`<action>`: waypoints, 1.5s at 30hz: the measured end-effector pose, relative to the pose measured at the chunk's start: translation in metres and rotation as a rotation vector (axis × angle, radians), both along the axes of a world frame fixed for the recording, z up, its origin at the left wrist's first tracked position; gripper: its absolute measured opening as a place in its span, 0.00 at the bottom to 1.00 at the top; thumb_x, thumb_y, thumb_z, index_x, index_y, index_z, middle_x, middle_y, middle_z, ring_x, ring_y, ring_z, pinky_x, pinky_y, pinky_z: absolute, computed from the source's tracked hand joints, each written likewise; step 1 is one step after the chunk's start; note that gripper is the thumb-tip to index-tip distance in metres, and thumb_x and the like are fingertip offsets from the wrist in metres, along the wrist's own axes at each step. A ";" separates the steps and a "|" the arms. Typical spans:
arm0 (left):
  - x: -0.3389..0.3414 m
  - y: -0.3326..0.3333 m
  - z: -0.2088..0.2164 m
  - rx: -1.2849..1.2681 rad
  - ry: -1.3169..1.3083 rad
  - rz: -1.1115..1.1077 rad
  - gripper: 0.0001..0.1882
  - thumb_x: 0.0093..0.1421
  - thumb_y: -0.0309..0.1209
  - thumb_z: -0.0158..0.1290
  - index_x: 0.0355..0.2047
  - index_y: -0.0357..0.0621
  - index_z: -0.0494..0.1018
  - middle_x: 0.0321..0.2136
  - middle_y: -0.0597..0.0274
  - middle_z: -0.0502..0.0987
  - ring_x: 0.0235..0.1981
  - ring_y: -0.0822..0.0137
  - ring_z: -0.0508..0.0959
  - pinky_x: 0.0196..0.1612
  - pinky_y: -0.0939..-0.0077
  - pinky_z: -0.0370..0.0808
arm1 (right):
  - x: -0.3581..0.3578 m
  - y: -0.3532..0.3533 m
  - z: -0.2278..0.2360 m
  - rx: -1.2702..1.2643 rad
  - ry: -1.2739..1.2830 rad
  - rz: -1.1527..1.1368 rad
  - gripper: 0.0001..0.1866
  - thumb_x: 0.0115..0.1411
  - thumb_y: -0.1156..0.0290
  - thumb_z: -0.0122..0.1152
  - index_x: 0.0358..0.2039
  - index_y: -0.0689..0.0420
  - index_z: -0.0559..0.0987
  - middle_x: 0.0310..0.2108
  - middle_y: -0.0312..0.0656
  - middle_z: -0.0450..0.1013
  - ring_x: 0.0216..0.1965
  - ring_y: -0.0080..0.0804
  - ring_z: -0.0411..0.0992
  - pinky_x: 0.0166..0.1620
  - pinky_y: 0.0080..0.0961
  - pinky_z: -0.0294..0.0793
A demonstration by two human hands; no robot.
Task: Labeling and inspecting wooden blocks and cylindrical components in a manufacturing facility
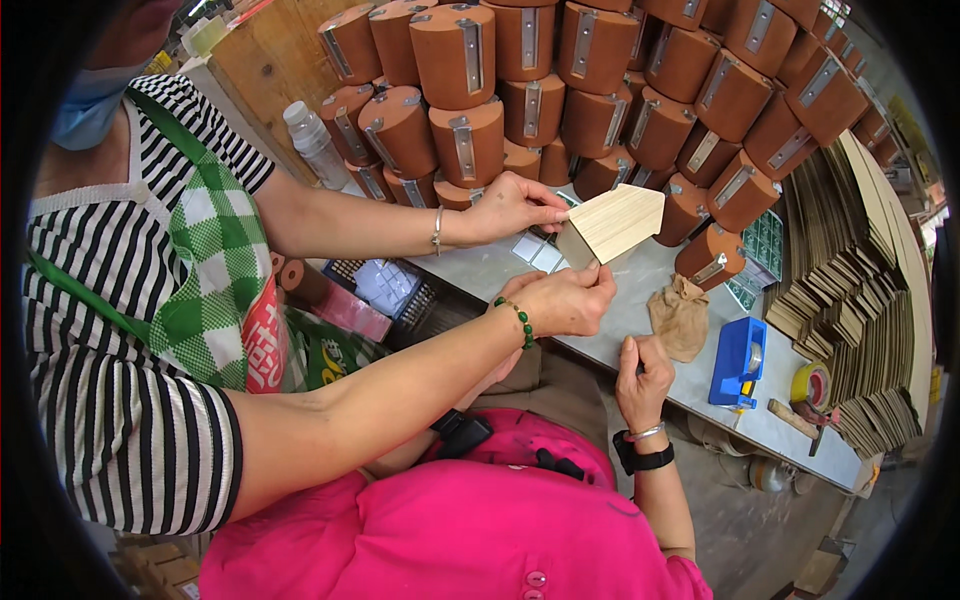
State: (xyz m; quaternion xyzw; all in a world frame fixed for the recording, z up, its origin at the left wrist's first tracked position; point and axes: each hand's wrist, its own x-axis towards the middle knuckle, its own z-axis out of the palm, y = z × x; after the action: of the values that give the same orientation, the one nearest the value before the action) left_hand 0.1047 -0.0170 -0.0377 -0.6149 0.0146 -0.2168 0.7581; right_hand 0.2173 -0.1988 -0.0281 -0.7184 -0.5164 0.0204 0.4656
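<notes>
My right hand (645, 380) is raised at the near edge of the table, fingers curled in and thumb up, with nothing visible in it. It is close to a crumpled brown cloth (680, 318). My left hand (487, 384) is mostly hidden behind a co-worker's forearm, so its fingers do not show. In front of me the co-worker's two hands hold a pale wooden house-shaped piece (618, 222) above the table. One of their hands (510, 210) pinches its far left corner; the other hand (572, 300) grips its near edge.
Stacked terracotta-coloured cylinders (455, 60) with metal strips line the back. Bundled brown cardboard sheets (850, 270) stand at right. A blue tape dispenser (737, 365), a yellow tape roll (811, 384) and a hammer (795, 418) lie on the table (640, 270). A clear bottle (312, 143) stands back left.
</notes>
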 end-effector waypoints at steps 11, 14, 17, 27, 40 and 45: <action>0.004 -0.003 0.004 0.231 -0.178 0.048 0.08 0.52 0.29 0.52 0.29 0.42 0.80 0.29 0.65 0.78 0.35 0.65 0.76 0.43 0.77 0.74 | 0.001 0.001 -0.001 0.020 -0.067 -0.007 0.10 0.64 0.76 0.55 0.26 0.64 0.74 0.22 0.46 0.67 0.23 0.41 0.66 0.30 0.33 0.65; 0.001 -0.009 0.015 0.146 -0.060 0.032 0.08 0.54 0.30 0.56 0.32 0.39 0.79 0.29 0.62 0.80 0.34 0.65 0.78 0.40 0.75 0.76 | 0.001 0.001 -0.002 0.020 -0.061 -0.002 0.10 0.64 0.76 0.56 0.25 0.64 0.74 0.22 0.46 0.68 0.23 0.41 0.66 0.30 0.32 0.66; -0.001 -0.013 0.030 0.045 0.085 0.014 0.12 0.56 0.31 0.61 0.36 0.35 0.79 0.28 0.59 0.81 0.32 0.64 0.81 0.38 0.73 0.79 | 0.001 0.001 -0.002 0.024 -0.068 -0.011 0.10 0.64 0.76 0.56 0.25 0.64 0.74 0.22 0.46 0.68 0.23 0.41 0.67 0.30 0.32 0.66; 0.014 -0.014 0.060 -0.132 0.673 -0.029 0.05 0.50 0.27 0.65 0.24 0.38 0.82 0.24 0.60 0.82 0.29 0.68 0.83 0.30 0.74 0.81 | 0.000 0.002 -0.001 0.041 -0.039 -0.010 0.08 0.59 0.78 0.61 0.23 0.62 0.73 0.21 0.45 0.68 0.22 0.42 0.66 0.29 0.34 0.65; 0.022 -0.010 0.056 -0.230 0.703 -0.037 0.05 0.49 0.22 0.64 0.19 0.38 0.79 0.21 0.62 0.81 0.27 0.65 0.81 0.33 0.69 0.81 | 0.000 0.002 0.000 0.044 -0.040 -0.027 0.09 0.59 0.78 0.61 0.23 0.62 0.72 0.21 0.44 0.68 0.22 0.42 0.66 0.29 0.34 0.65; 0.020 -0.010 0.050 -0.444 0.708 0.029 0.05 0.50 0.22 0.62 0.19 0.39 0.78 0.20 0.64 0.80 0.26 0.66 0.80 0.34 0.69 0.81 | 0.000 0.002 0.000 0.048 -0.053 -0.009 0.09 0.58 0.79 0.61 0.22 0.62 0.72 0.21 0.45 0.68 0.22 0.41 0.66 0.29 0.34 0.65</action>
State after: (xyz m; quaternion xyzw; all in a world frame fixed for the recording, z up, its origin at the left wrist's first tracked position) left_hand 0.1251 -0.0270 0.0125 -0.8002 0.2185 0.0207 0.5581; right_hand 0.2170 -0.1969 -0.0280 -0.7097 -0.5255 -0.0130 0.4691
